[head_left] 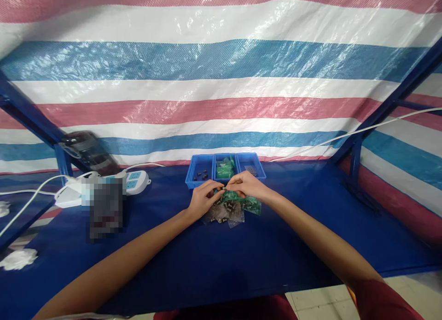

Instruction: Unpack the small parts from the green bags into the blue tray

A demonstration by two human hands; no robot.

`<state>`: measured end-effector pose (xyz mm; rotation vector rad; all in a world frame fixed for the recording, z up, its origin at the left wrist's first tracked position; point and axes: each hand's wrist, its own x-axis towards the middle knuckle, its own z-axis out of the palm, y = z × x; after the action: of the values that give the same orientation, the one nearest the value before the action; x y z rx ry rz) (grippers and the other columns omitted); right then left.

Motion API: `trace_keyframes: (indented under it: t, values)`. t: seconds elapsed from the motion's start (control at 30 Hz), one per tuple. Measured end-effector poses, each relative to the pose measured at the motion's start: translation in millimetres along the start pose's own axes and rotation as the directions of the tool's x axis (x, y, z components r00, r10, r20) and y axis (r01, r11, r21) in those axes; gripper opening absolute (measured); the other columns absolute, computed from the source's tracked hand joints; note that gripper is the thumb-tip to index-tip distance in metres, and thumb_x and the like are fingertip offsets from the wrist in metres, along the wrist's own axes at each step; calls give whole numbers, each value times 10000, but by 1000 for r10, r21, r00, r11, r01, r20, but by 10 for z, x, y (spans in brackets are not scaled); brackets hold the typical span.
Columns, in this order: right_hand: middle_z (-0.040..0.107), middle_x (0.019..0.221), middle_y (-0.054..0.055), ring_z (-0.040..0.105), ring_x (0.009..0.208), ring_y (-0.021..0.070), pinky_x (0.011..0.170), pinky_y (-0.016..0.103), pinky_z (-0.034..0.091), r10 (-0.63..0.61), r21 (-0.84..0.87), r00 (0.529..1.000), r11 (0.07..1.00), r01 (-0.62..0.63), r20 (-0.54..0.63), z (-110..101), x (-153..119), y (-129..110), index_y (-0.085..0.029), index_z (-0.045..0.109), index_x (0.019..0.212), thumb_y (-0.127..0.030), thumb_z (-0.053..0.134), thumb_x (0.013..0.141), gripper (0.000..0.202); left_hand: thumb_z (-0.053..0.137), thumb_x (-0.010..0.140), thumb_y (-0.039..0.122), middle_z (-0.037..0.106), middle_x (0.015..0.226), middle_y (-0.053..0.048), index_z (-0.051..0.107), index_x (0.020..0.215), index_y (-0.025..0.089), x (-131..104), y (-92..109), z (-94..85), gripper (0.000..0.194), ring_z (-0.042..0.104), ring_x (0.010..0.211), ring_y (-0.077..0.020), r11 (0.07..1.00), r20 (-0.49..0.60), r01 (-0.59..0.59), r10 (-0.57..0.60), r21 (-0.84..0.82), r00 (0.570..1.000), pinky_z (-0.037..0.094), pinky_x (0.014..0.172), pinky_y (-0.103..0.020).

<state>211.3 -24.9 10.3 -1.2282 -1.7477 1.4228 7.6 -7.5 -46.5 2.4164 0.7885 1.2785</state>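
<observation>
Over the blue table, the fingertips of my two hands meet just in front of the small blue bins. My left hand (203,200) pinches, thumb towards forefinger, at the upper edge of a green plastic bag (253,205). My right hand (247,184) is closed in a pinch at the same edge; its fingertips partly hide what is between them. Under the hands lie clear plastic bags (236,215) with several small screw-like metal pieces (221,220) in or on them.
Three joined blue bins stand behind my hands: the left bin (193,165) has several dark screws, the middle (225,169) green packets, the right (257,161) small pieces. Leftward are a power strip (137,182), a blurred dark object (106,209) and a dark jar (91,152). Striped sheeting hangs behind.
</observation>
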Motion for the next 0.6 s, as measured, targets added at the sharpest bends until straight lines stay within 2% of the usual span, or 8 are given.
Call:
trace_keyframes:
  t: [0.2,0.6]
  values:
    - [504,455,-20,429,388,76,427,221,351,-28,-81,1000,996,27,-11,1,-1,-3,-134,703,763,-438,658,791,309,596,870,259,654,830,-37,648,995,182,-2,0,0,156,441,482,-57,1000,-20,-19,20,16,1000,408,487,-193]
    - [501,456,-28,433,393,76,437,225,355,-41,-40,998,998,43,38,17,19,23,-135,705,780,-431,648,804,302,592,873,256,648,827,-39,650,999,179,-15,18,-2,158,455,498,-61,1000,-25,-25,24,-3,999,406,488,-194]
